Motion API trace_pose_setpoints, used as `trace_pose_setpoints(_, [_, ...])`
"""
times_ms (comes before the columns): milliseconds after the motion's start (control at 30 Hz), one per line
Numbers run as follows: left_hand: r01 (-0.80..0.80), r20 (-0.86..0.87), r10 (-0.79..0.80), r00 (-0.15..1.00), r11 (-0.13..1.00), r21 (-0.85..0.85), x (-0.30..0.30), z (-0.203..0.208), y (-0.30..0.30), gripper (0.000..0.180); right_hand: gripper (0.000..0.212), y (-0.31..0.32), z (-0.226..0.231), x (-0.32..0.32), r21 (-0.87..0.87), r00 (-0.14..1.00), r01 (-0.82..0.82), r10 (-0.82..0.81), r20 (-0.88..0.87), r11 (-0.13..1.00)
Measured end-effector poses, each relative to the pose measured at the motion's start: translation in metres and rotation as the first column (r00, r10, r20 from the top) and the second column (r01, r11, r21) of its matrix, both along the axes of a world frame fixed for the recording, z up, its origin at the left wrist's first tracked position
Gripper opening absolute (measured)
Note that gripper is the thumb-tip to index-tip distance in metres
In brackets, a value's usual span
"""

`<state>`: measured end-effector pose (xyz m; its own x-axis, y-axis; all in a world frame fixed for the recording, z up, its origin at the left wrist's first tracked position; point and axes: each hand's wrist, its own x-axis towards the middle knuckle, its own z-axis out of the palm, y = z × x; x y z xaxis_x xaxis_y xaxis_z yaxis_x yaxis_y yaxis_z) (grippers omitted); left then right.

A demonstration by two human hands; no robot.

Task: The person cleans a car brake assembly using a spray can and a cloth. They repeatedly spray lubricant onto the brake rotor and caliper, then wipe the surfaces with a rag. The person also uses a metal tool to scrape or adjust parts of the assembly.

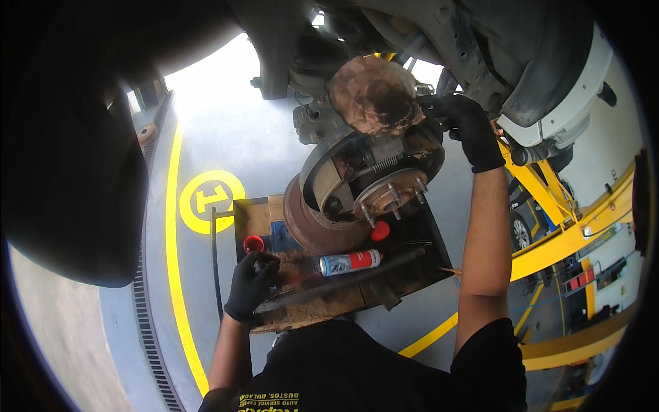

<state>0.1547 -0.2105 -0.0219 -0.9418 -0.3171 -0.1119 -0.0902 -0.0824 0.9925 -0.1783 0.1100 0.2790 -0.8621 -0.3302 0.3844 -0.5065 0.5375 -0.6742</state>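
Note:
A crumpled, stained brown rag (367, 93) hangs in front of the upper part of a drum brake assembly. My right hand (473, 127), black-gloved, reaches up with its fingers curled at the rag's right edge; the fingertips are partly hidden. Below the rag are a brake shoe (328, 180), a coiled spring (386, 165) and a wheel hub (384, 196) with studs. My left hand (250, 288), also gloved, is closed low at the left, next to a red cap (253, 244). Anything between its fingers is too dark to make out.
A rusty brake drum (312, 223) rests on a cardboard-lined cart (257, 216). Beside it lie a red and blue spray can (350, 262) and another red cap (379, 231). Dark suspension parts (446, 41) hang overhead. A yellow lift arm (549, 257) stands at the right.

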Motion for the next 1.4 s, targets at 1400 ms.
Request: trace_pose_setpoints(1400, [-0.29,-0.536,-0.597,0.597,0.463,-0.838,-0.236,0.256,-0.009,0.038,0.035,-0.104,0.048,0.001,0.261,0.547,-0.46,0.502,-0.67,0.849])
